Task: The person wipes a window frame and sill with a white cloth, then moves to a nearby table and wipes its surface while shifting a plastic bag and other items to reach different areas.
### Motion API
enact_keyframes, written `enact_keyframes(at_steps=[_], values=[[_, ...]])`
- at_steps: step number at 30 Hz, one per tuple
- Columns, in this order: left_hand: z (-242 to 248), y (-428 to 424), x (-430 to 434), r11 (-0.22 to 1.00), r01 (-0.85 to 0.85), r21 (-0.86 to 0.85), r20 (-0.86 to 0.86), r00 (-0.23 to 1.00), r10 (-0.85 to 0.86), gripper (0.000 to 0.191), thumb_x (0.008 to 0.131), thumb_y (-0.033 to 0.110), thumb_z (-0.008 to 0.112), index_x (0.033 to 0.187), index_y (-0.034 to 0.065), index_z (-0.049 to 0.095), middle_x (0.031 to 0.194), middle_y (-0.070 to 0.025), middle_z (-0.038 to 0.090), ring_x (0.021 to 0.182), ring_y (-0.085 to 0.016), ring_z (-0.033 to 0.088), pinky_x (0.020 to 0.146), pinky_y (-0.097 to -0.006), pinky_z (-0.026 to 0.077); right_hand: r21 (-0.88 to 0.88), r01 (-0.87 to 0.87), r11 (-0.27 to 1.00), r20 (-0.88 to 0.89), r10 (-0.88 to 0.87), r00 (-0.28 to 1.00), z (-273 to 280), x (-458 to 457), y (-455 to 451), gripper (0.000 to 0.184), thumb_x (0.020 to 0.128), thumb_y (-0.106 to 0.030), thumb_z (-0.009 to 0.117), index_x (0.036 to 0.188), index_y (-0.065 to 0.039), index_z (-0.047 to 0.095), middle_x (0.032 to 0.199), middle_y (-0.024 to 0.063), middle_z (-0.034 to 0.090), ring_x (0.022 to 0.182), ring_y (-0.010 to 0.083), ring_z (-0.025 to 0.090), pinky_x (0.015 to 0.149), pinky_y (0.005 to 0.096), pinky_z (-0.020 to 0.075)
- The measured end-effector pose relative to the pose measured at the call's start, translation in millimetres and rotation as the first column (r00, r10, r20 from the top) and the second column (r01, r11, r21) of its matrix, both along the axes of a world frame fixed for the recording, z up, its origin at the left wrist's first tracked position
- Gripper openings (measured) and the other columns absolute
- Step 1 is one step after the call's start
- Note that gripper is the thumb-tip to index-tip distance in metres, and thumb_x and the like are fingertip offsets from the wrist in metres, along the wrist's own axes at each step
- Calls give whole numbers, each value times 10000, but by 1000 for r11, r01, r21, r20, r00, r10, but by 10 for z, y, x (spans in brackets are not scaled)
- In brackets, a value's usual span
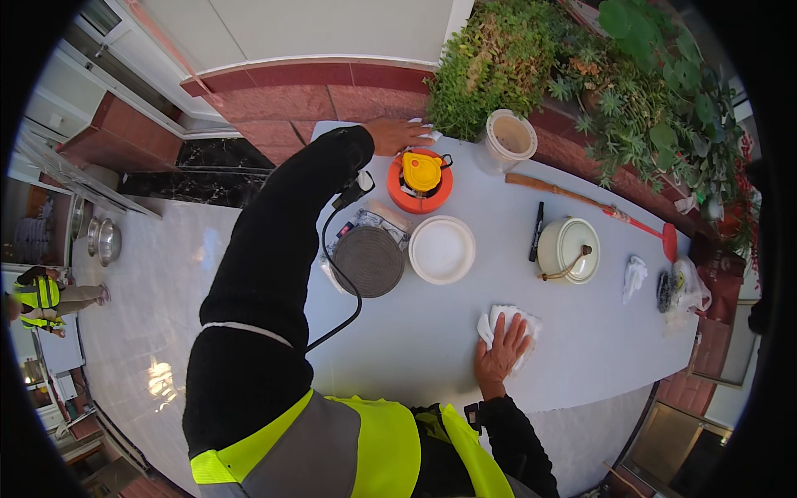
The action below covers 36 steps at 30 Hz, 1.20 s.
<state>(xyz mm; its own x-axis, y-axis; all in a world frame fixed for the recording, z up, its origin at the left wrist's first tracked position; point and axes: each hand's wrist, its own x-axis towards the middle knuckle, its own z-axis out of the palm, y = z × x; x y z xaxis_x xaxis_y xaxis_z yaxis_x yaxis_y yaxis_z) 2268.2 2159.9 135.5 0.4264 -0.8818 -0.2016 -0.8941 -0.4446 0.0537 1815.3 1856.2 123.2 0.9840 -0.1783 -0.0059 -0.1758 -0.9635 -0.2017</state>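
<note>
My left hand (397, 136) stretches to the far edge of the grey-white table (411, 336), pressing a white cloth or tissue (434, 134) against it. Just nearer to me stands an orange ring-shaped container (418, 203) with a yellow lidded object (422, 171) inside. Flat on the near part of the table, my right hand (503, 352) covers part of a folded white cloth (532, 325). A white round bowl (442, 249) and a dark grey ridged disc (368, 261) sit side by side between my hands.
A black cable (358, 305) curves over the disc. Rightward are a black marker (537, 231), a lidded pale pot (569, 250), a clear plastic tub (509, 140), a wooden-handled red tool (585, 202), a crumpled tissue (634, 278) and a plastic bag (688, 289). Plants (498, 68) overhang the back edge.
</note>
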Motion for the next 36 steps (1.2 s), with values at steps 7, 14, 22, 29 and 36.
enact_keyframes(at_steps=[7,14,22,29,36], values=[[28,-292,205,989,151,12,25,988,-151,617,919,132,510,1484,203,274,1541,-76,287,1381,-283,338,1122,-431,313,6,-1,1000,4,1,1000,-28,-2,-12,675,816,-305,536,1451,-142,374,1545,202,225,1428,414,181,1126,593,83],[17,-474,309,949,311,-54,-10,950,-312,501,989,246,432,1471,217,298,1544,-52,288,1374,-287,348,1111,-414,326,26,-12,1000,20,12,1000,-32,-4,-22,676,819,-304,534,1454,-137,372,1546,207,221,1430,419,170,1127,587,76],[-15,-250,240,977,192,-96,-95,975,-201,518,972,162,420,1473,242,312,1561,-10,258,1363,-284,370,1055,-413,403,32,-7,999,-2,7,1000,-18,-14,-16,676,813,-298,538,1445,-117,384,1539,223,224,1423,432,175,1124,587,81],[-108,393,16,998,-54,-44,-3,999,54,596,918,35,489,1473,176,323,1581,-22,201,1450,-273,201,1152,-465,249,-10,-13,1000,-21,13,1000,-12,-2,-11,697,811,-290,529,1460,-110,351,1540,219,223,1426,424,174,1126,582,86],[-157,1129,-351,927,-376,-10,114,920,374,534,984,170,469,1486,159,288,1582,-72,174,1469,-297,98,1169,-491,144,-5,-25,1000,9,25,1000,0,-16,-4,684,818,-280,513,1461,-112,352,1539,218,226,1428,418,174,1124,581,89]])
